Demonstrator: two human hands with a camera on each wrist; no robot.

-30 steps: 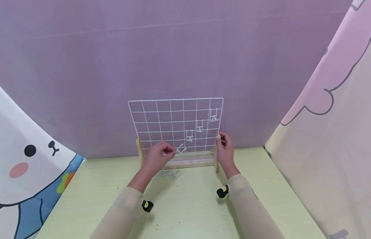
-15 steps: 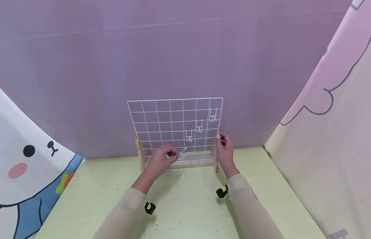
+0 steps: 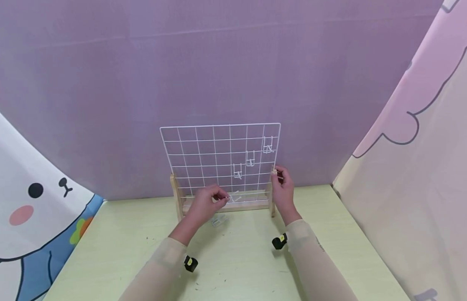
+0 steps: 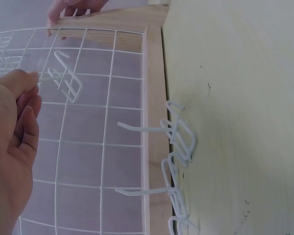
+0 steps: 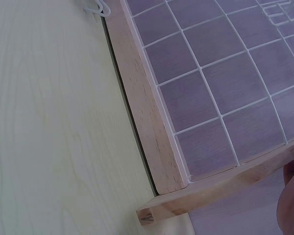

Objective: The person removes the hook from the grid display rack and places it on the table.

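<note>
In the head view, my left hand holds a white wire hook in front of the lower middle of a white wire grid. Thumb and finger pinch the hook's prong; its looped frame faces the grid in the left wrist view. Whether it touches the wires, I cannot tell. My right hand grips the right post of the wooden stand, which carries the grid upright. Three similar hooks hang in a diagonal on the grid's right half: upper, middle and lower.
Several loose hooks lie on the pale table before the stand's base bar, partly behind my left hand in the head view. A purple cloth backdrop rises behind the grid. Printed cloths flank the table on both sides.
My left hand has moved right and slightly down with the hook, from mid-grid toward the lower rows. My right hand has stayed on the post.
</note>
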